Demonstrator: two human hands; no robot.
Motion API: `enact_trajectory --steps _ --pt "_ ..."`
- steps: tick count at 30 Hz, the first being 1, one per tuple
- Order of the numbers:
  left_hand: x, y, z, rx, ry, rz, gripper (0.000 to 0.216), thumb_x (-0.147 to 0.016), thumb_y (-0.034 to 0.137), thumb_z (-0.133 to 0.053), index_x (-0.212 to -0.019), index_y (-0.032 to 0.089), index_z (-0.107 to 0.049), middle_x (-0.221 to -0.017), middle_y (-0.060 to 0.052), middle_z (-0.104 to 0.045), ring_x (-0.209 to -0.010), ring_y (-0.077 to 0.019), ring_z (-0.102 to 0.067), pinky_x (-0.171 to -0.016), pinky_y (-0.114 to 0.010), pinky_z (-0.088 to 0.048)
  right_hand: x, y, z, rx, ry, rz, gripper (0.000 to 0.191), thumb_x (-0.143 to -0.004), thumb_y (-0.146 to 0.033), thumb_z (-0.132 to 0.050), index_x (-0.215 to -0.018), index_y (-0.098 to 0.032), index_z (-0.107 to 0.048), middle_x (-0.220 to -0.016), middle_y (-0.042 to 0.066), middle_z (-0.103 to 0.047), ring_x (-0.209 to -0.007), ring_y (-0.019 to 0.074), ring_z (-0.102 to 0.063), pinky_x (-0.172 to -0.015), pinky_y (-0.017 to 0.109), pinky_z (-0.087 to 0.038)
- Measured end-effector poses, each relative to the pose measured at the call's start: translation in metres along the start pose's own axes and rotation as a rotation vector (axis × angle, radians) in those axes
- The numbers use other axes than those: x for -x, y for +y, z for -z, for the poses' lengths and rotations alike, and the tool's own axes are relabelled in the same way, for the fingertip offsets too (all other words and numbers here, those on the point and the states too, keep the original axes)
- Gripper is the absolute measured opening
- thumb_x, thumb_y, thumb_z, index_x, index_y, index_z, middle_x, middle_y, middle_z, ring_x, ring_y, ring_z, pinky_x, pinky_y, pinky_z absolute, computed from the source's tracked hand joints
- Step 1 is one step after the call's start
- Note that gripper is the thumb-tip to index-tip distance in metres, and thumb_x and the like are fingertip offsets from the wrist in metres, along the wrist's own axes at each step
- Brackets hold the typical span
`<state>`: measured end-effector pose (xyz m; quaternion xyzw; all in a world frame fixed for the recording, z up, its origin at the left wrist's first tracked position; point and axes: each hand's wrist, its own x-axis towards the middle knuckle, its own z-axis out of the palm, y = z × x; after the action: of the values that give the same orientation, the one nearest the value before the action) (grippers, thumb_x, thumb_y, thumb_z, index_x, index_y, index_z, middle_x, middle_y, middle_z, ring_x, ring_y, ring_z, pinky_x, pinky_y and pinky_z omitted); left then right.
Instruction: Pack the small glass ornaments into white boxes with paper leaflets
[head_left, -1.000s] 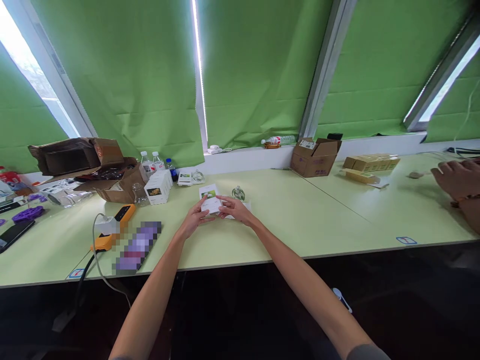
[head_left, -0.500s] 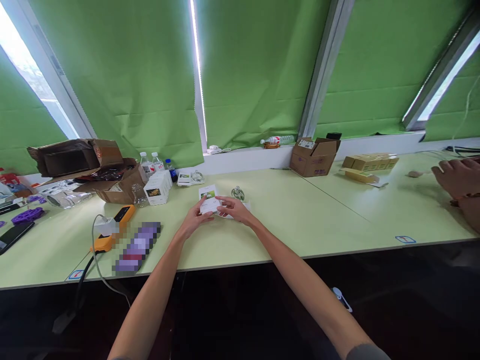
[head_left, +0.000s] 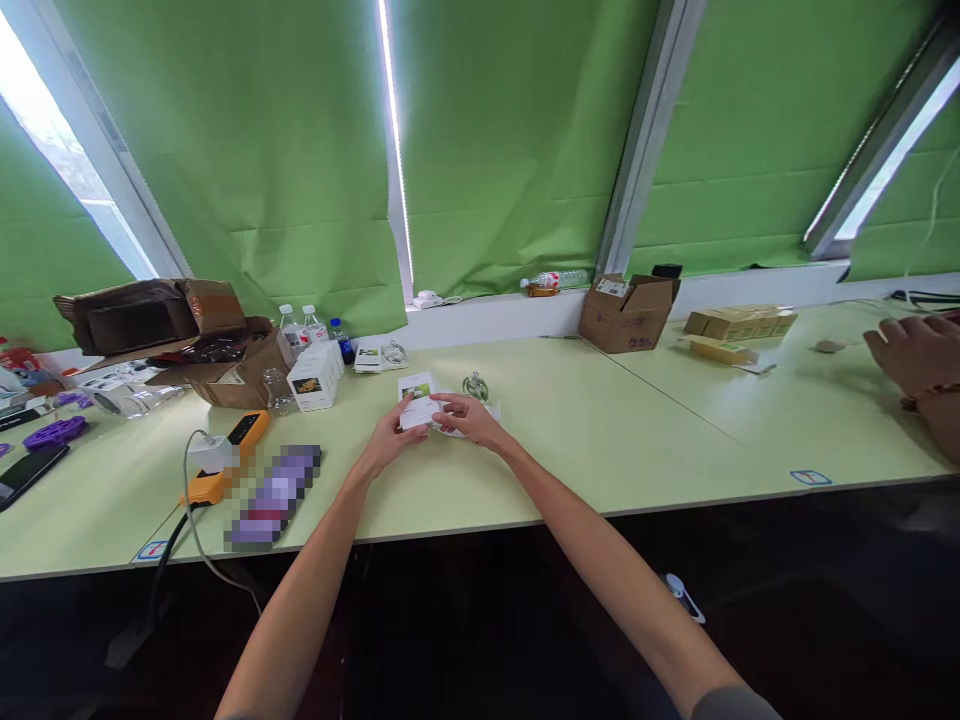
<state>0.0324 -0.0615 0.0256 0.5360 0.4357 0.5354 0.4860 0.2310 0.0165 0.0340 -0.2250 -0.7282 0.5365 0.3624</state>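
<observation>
My left hand [head_left: 394, 437] and my right hand [head_left: 471, 418] are both closed on a small white box [head_left: 421, 412], one from each side, low over the table. A white panel with a green picture [head_left: 414, 385] shows just behind it; whether it belongs to the same box I cannot tell. Close behind my right hand lies a small clear, coiled-looking item [head_left: 475, 387]. A white flat piece [head_left: 493, 411] shows partly from under that hand. My fingers hide the box's sides.
White picture boxes [head_left: 315, 380] stand in a row at left, beside bottles [head_left: 341, 342] and open cartons [head_left: 232, 370]. Nearer are an orange power strip [head_left: 210, 485] and a blurred purple item [head_left: 276, 498]. To the right are a brown carton [head_left: 627, 315], yellow boxes [head_left: 739, 323] and another person's hand [head_left: 915, 355].
The box has tilted or shifted very slightly between my hands. My grip stays the same, and everything else keeps its place.
</observation>
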Motion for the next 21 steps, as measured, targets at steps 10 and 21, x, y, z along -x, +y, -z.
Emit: enact_trajectory --steps 10,21 --pt "-0.0035 -0.0048 0.0012 0.002 -0.004 -0.006 0.085 -0.076 0.029 -0.075 -0.148 0.027 -0.03 -0.136 -0.01 -0.053 -0.107 -0.0242 -0.062 -0.095 -0.048 -0.053 -0.003 0.0053 -0.0003 0.005 0.017 0.01 0.06 -0.074 -0.048 -0.074 -0.125 -0.021 -0.062 -0.085 0.004 -0.071 -0.065 0.0129 -0.062 -0.065 0.028 -0.055" --pt "-0.0011 0.0006 -0.001 -0.015 0.031 0.004 0.081 -0.076 0.029 -0.075 -0.146 0.026 -0.034 -0.129 -0.011 -0.059 -0.096 -0.0222 -0.068 -0.089 -0.045 -0.056 -0.0029 0.006 -0.0005 -0.004 0.012 0.008 0.057 -0.075 -0.048 -0.074 -0.124 -0.023 -0.062 -0.085 0.003 -0.07 -0.066 0.0125 -0.062 -0.066 0.028 -0.056"
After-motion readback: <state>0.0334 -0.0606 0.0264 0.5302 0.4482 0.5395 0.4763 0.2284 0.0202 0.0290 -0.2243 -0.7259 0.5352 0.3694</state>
